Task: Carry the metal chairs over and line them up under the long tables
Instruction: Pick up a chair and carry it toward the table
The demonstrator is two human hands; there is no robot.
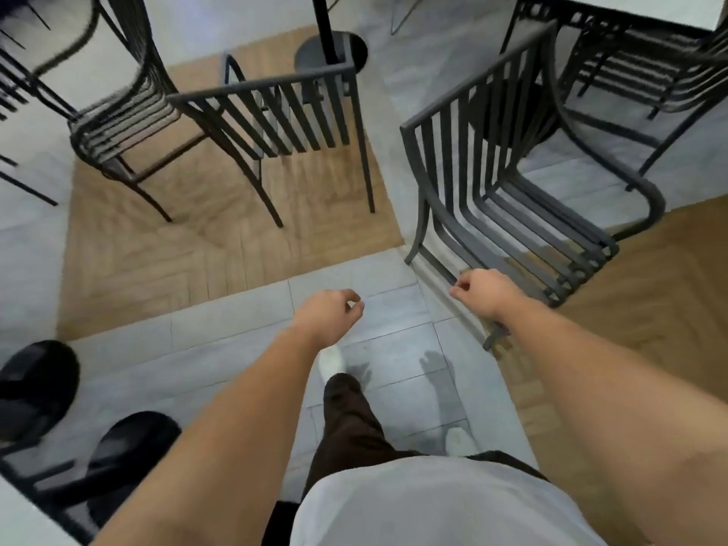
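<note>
Head view, looking down past a grey shirt and two bare forearms. Left hand [329,311] out over the tiled floor [236,348], fingers loosely curled, holding nothing. Right hand [480,287] likewise loosely curled and empty, just beside the low front edge of the stacked chairs [524,199]; touching or a hair apart, cannot tell. Stack tipped toward the hands, standing where tile meets the wood floor [157,238], near the corner of a tabletop [677,9] at the top right. Another chair [283,112] across the wood patch, beside a round pole base [331,53]; a blurred third chair [118,112] further left. Dark round stools [35,388] by the lower left edge.

Likely trouble from here: lifting one chair off a nested stack could drag the rest along or topple the lot, slats catching on slats. Fingers could be pinched between frames if gripped low. Legs could snag the seam between tile and wood, clip the pole base, or knock the tabletop edge when swung under. One foot already forward, so a tilted stack sits close to the shins.
</note>
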